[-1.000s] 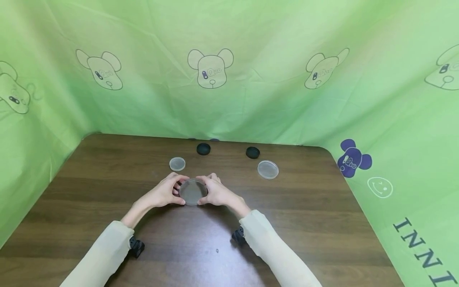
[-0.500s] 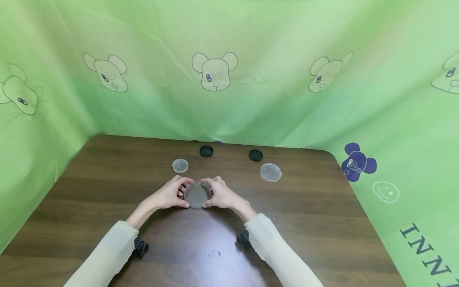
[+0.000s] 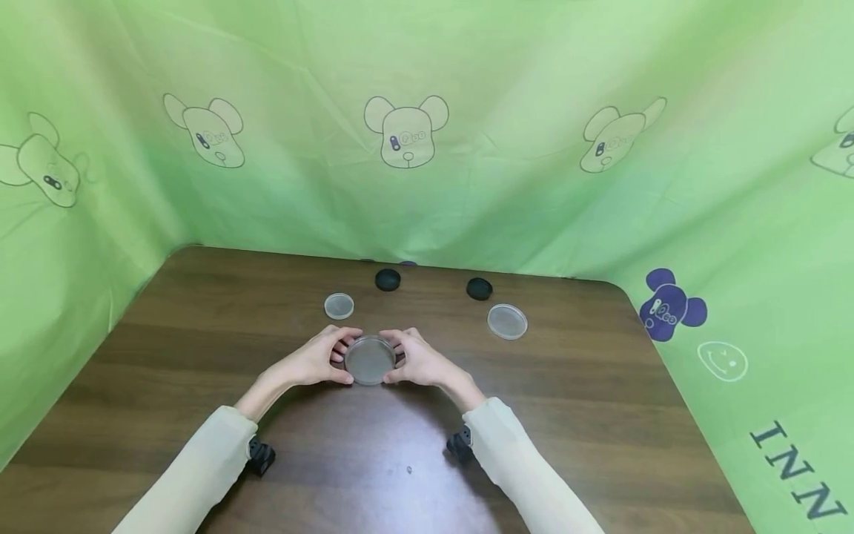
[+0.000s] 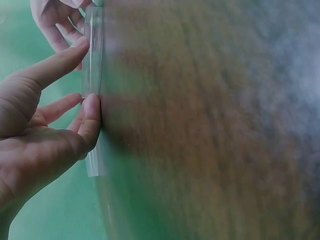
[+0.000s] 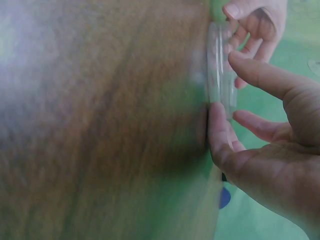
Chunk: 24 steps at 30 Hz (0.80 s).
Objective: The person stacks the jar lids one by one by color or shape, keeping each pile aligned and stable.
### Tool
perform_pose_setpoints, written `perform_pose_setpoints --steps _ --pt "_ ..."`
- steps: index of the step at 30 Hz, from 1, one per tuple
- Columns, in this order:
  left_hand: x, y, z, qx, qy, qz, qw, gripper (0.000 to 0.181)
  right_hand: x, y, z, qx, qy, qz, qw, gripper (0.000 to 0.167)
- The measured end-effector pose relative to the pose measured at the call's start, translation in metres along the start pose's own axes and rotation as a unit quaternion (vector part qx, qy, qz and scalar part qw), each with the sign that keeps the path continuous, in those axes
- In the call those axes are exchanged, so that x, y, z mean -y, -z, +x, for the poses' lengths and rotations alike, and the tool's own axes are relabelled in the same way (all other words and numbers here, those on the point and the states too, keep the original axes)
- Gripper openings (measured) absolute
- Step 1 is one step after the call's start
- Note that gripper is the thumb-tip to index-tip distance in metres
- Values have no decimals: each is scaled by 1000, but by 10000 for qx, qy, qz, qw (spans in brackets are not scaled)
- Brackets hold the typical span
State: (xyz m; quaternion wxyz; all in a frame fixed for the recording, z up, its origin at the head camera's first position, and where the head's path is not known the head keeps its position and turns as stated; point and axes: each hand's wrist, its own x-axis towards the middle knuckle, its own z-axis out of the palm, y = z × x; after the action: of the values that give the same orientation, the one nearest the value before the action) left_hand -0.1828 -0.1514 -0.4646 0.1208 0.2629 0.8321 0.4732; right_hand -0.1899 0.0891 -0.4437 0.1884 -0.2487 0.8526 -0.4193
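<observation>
A clear round petri dish [image 3: 370, 360] lies level at the middle of the table, between the two hands. My left hand [image 3: 313, 360] curls round its left side, thumb at the near rim and fingers toward the far rim. My right hand [image 3: 422, 360] holds the right side in the same way. In the left wrist view, the dish [image 4: 93, 65] shows edge-on, low against the table. The right wrist view shows stacked edges on the dish [image 5: 222, 70], like a lid over a base. The fingers partly hide its sides.
Beyond the hands lie a smaller clear dish [image 3: 339, 305] on the left and another clear dish [image 3: 507, 321] on the right. Two black round lids [image 3: 388, 279] [image 3: 479, 288] are near the table's back edge. Green printed cloth [image 3: 400, 208] hangs behind the wooden table [image 3: 587, 415].
The head view shifts slightly, so everything appears a little further right. Thumbs and forefingers now stand a bit wider apart round the petri dish, which stays in place on the table.
</observation>
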Motion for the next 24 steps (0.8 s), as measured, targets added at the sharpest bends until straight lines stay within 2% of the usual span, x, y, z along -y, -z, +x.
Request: perform_pose_setpoints --steps 6,11,14,19,24 --pt "-3 1 1 56 -73 -228 9997 75 -6 10 -5 97 -22 437 9990 74" --pt "-9 3 0 48 258 -703 9972 75 -9 15 -7 262 16 651 9975 73" --pt "-10 3 -1 -44 437 -829 9956 74 -10 17 -10 273 -12 664 9974 72" --pt "-8 0 -5 -436 632 -1086 9911 74 -8 24 -20 244 29 621 9978 72" --pt "-10 -3 -10 -1001 745 -1068 9864 73 -10 32 -30 271 136 584 9978 72"
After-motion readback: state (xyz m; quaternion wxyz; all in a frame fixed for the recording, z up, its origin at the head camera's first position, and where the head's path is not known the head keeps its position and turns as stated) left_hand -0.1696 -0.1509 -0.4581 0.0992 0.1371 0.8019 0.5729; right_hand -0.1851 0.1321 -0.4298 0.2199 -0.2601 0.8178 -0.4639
